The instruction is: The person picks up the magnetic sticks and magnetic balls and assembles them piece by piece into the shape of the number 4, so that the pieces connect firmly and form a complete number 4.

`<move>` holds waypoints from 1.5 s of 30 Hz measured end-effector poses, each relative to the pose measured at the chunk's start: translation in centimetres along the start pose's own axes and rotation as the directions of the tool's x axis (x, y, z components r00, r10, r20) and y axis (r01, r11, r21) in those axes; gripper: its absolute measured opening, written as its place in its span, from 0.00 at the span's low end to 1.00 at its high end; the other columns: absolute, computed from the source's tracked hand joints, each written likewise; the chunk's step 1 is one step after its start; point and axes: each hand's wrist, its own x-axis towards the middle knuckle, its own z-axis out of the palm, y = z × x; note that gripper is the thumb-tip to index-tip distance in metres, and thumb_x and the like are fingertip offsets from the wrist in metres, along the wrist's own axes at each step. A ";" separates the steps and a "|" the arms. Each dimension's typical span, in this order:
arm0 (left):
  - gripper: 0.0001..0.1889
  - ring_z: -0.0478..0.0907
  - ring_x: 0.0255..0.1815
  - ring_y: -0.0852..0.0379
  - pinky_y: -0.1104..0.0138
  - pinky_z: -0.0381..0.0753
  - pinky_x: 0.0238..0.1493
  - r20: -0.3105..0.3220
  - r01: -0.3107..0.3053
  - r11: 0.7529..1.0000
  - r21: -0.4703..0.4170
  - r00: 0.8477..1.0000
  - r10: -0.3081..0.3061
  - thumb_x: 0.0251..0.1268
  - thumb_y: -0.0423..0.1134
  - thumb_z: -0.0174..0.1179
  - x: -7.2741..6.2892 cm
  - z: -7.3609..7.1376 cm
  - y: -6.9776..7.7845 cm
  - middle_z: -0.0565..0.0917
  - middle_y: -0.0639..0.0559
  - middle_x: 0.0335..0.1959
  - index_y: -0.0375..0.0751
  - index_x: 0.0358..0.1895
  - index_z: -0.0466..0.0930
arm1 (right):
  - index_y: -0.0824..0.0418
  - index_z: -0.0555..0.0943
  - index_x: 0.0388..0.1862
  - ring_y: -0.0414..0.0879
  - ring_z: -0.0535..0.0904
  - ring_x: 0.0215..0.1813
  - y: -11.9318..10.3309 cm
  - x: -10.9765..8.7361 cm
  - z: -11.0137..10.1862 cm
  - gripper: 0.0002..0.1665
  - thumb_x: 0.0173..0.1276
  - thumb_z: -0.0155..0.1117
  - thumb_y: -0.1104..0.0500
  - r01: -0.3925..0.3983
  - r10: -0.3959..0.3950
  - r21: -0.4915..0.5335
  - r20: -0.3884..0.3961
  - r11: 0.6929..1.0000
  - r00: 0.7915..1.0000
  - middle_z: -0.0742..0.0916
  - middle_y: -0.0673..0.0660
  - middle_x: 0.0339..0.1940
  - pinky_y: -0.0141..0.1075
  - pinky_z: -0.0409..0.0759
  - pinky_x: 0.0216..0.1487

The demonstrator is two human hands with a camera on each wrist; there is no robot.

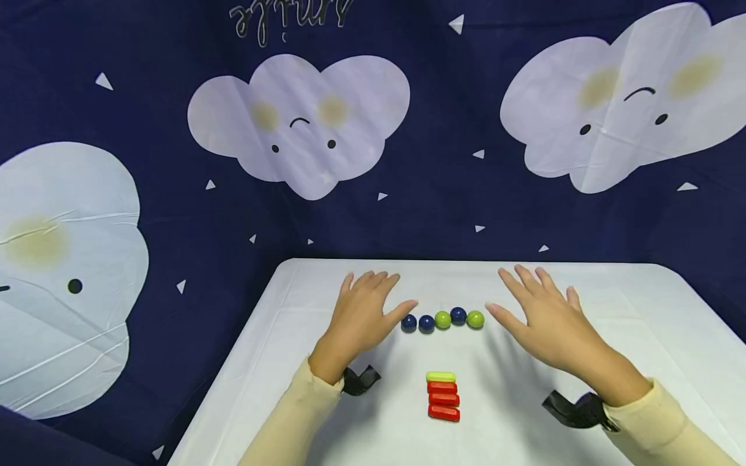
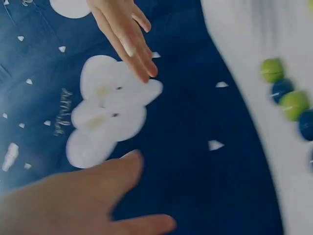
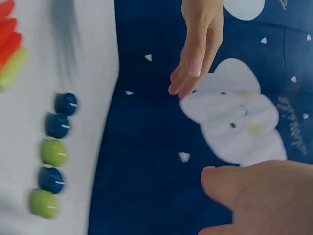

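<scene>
My left hand (image 1: 362, 315) hovers over the white table at the left end of a row of balls, fingers extended and holding nothing. To the right of the row, my right hand (image 1: 544, 320) is raised with fingers spread, also holding nothing. Three dark blue balls, one of them the leftmost ball (image 1: 408, 323), and two green balls, one the rightmost ball (image 1: 475, 319), make up the row. Nearer me lies a short stack-like column: a yellow-green bar (image 1: 441, 377) at its far end, then three red bars (image 1: 443, 399). In the right wrist view the balls (image 3: 53, 152) appear blurred.
The white table (image 1: 280, 388) has rounded far corners. Behind it hangs a dark blue cloth (image 1: 443, 220) printed with clouds and small white triangles. Black straps (image 1: 360, 380) circle both wrists, below cream sleeves (image 1: 294, 414).
</scene>
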 end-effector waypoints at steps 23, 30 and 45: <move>0.08 0.70 0.26 0.72 0.77 0.72 0.29 0.039 -0.170 0.833 -0.527 0.974 0.224 0.66 0.44 0.71 -4.8 13.6 -3.1 0.78 0.67 0.29 0.49 0.45 0.90 | 0.48 0.89 0.42 0.34 0.75 0.28 1.8 -2.0 15.4 0.06 0.67 0.75 0.57 0.223 -0.163 0.478 -0.164 0.849 0.973 0.82 0.35 0.30 0.30 0.76 0.28; 0.09 0.67 0.24 0.73 0.76 0.69 0.27 0.056 -0.169 0.809 -0.562 0.969 0.241 0.65 0.49 0.72 -4.7 14.5 -3.3 0.78 0.70 0.28 0.54 0.45 0.91 | 0.42 0.89 0.38 0.33 0.70 0.25 1.9 -2.4 17.4 0.08 0.62 0.79 0.54 0.218 -0.134 0.483 -0.203 0.848 0.970 0.78 0.35 0.24 0.29 0.69 0.24; 0.07 0.66 0.24 0.75 0.77 0.69 0.27 0.015 -0.183 0.822 -0.540 0.974 0.227 0.63 0.45 0.74 -4.9 14.7 -3.1 0.78 0.70 0.27 0.54 0.42 0.92 | 0.45 0.89 0.41 0.31 0.69 0.26 2.1 -2.5 17.7 0.10 0.62 0.79 0.55 0.266 -0.191 0.447 -0.208 0.854 0.959 0.76 0.34 0.26 0.28 0.69 0.24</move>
